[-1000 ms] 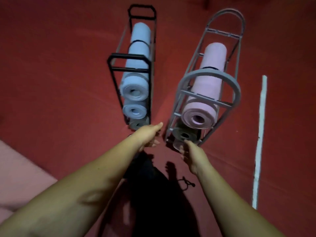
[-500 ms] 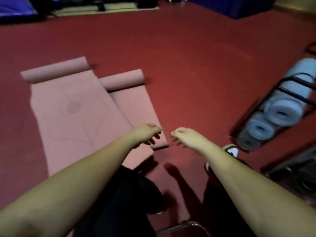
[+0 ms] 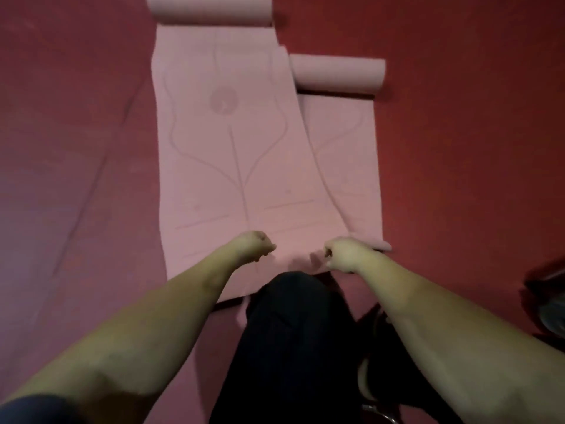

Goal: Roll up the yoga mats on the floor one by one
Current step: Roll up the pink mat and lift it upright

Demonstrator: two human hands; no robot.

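A dark-trousered knee is nearest. Just past it, the left hand and right hand hang over the near end of the left mat, fingers curled under; whether they grasp it cannot be told. The right mat lies alongside, partly overlapped. Both far ends are rolled on the red floor.

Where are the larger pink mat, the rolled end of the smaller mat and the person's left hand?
Larger pink mat (image 3: 232, 166): head view, on its flat printed middle.
Rolled end of the smaller mat (image 3: 336, 75): head view, on the roll's curved side.
Left hand (image 3: 255, 244): head view, on the hand's back.
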